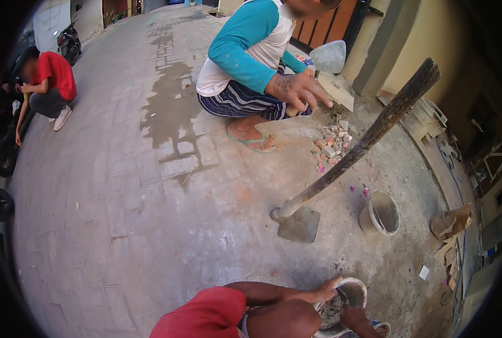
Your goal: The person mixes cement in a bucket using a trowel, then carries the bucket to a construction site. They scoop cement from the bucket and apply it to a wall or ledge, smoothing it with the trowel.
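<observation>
At the bottom, my left hand [326, 290] is closed on the rim of a pale bucket [361, 284] that holds grey, wet-looking mortar [332, 311]. Over the bucket's right side my right hand [354, 319] reaches down, its fingers curled. What it holds, if anything, I cannot make out. The rim of another container [383, 327] shows just beside it. Ahead of the bucket, a hoe [352, 152] has its grey blade flat on the ground and its long wooden handle slanting up to the right. A second bucket [379, 214], greyish white, stands to the right of the blade.
A co-worker in turquoise sleeves [245, 42] squats ahead, one hand [299, 90] held out over rubble [332, 143]. Far left, a person in red [56, 76] crouches by motorbikes. Cardboard [451, 221] and scraps lie along the right wall. Wet patches [169, 107] mark the paving.
</observation>
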Motion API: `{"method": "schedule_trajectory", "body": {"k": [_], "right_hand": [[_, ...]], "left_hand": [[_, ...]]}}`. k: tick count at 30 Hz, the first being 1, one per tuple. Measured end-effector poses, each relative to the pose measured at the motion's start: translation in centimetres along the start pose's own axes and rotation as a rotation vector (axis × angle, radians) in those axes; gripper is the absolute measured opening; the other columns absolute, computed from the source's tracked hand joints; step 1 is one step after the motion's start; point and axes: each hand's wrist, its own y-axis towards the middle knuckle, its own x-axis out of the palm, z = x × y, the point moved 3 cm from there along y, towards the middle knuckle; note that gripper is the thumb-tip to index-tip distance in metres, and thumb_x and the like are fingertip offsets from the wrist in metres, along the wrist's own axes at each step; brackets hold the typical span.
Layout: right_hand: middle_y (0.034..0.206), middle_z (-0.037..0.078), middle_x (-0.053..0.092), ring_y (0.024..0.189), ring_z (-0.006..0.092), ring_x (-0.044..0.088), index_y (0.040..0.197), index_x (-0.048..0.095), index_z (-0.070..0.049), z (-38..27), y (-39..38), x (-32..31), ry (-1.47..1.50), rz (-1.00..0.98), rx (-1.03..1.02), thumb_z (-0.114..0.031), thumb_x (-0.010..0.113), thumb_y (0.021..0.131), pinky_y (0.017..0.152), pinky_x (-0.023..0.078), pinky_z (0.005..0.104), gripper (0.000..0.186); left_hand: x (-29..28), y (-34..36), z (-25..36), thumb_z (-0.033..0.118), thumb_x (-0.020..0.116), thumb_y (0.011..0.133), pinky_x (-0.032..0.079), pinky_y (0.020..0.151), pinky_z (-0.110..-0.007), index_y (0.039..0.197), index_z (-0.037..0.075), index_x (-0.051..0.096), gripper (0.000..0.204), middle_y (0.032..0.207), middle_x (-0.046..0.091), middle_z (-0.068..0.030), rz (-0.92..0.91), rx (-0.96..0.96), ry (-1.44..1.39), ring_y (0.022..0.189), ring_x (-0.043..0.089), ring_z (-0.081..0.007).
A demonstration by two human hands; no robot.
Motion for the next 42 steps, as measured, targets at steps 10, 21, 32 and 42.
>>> {"method": "schedule_trajectory", "body": {"k": [10,21,32,42], "right_hand": [[0.114,0.014,0.065,0.103,0.0326,0.061,0.122,0.059,-0.011,1.9,-0.6,5.2,0.131,-0.017,-0.079,-0.036,0.052,0.092,0.087,0.048,0.0448,0.04],[0.102,0.021,0.067,0.097,0.0414,0.063,0.112,0.064,-0.011,1.7,-1.1,3.0,0.017,-0.056,0.053,-0.041,0.053,0.084,0.088,0.048,0.0499,0.042],[0.1,0.017,0.068,0.09,0.0389,0.067,0.095,0.069,-0.005,1.3,-2.0,-1.3,-0.006,0.013,0.022,-0.032,0.053,0.085,0.08,0.053,0.0485,0.034],[0.093,0.025,0.066,0.093,0.0398,0.064,0.097,0.066,0.0,5.6,-2.7,0.9,0.332,0.103,0.107,-0.034,0.056,0.082,0.085,0.05,0.0471,0.039]], "left_hand": [[0.2,0.2,0.2,0.007,0.047,0.083,0.031,0.107,-0.035,0.143,-0.003,0.028,0.063,0.135,0.044,-0.0268,-0.096,-0.08,0.007,0.128,0.042,-0.0318],[0.0,-1.1,1.1,0.005,0.047,0.083,0.038,0.098,-0.038,0.141,-0.002,0.03,0.061,0.127,0.049,-0.0265,0.015,-0.039,0.022,0.117,0.049,-0.03],[-0.6,-0.9,-0.6,0.007,0.049,0.084,0.041,0.093,-0.038,0.137,-0.002,0.035,0.056,0.12,0.051,-0.0254,0.122,-0.023,0.029,0.11,0.052,-0.0301],[-1.4,-3.7,4.6,0.007,0.05,0.085,0.044,0.085,-0.039,0.14,-0.001,0.032,0.058,0.112,0.055,-0.0254,-0.031,-0.134,-0.014,0.097,0.057,-0.0304]]}}
